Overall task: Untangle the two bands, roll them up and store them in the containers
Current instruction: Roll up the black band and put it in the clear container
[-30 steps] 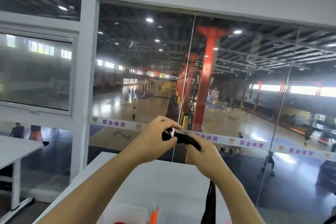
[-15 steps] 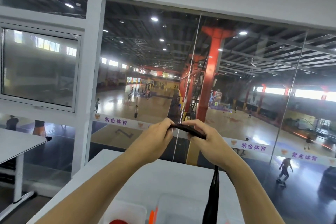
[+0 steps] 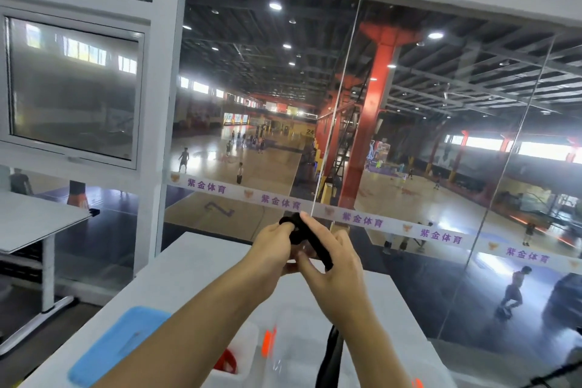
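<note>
A: Black band (image 3: 310, 241), soft fabric or rubber by the look, is up at chest height between my hands, above the table (image 3: 195, 264). Left hand (image 3: 271, 249) has its fingers curled round the small rolled end. Right hand (image 3: 330, 264) pinches the strap just beside it, thumb and fingers closed on it.

B: Tail?

A: Hangs loose below the right wrist, down past the clear containers (image 3: 293, 346). Limp, light, no stiffness, I'd judge. It'll flop and unroll if the grip slackens.

B: Where to hold?

A: On the roll itself, thumb pressed on the outer turn; the other hand feeds the strap under light tension.

B: Second band?

A: Something red (image 3: 226, 364) sits in the left container, likely it, partly hidden by my arm. Blue lid (image 3: 116, 346) lies left of it on the table.
</note>
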